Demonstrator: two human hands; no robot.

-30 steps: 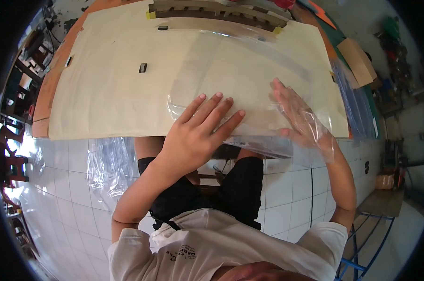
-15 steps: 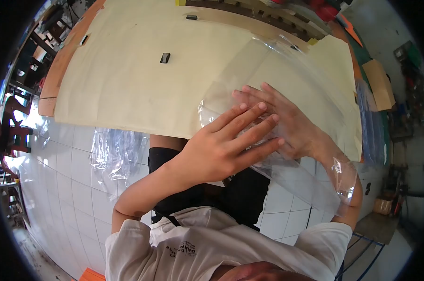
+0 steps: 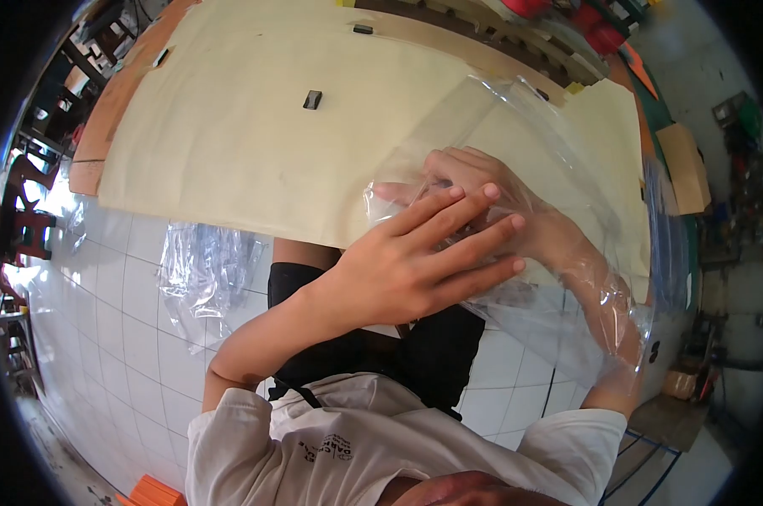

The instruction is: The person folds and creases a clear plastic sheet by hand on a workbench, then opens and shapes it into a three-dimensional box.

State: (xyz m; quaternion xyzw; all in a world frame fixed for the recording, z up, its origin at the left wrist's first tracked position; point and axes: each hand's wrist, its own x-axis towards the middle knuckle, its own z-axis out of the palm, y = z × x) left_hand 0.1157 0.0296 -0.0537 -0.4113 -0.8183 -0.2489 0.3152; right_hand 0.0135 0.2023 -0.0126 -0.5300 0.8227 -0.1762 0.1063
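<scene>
A clear plastic bag (image 3: 461, 110) lies over the right part of the cream sheet (image 3: 221, 126) on the table. My right hand (image 3: 491, 190) is inside the bag, its index finger stretched toward the bag's lower left corner and the other fingers curled. The clear film also covers my right forearm. Over the bag, my left hand (image 3: 415, 266) rests with fingers spread, partly hiding my right hand. A small black clip-like object (image 3: 312, 100) sits on the sheet, left of the bag.
A long slotted bar (image 3: 491, 34) runs along the table's far edge. Clear plastic (image 3: 208, 274) hangs below the near left edge. More plastic film (image 3: 666, 236) and a cardboard piece (image 3: 683, 169) are at the right. Orange pieces (image 3: 152, 491) show at the bottom left.
My right hand has moved left and deeper into the bag, its fingers now partly curled. The bag has slid up my right forearm. My left hand has shifted right, over the bag. The view has turned.
</scene>
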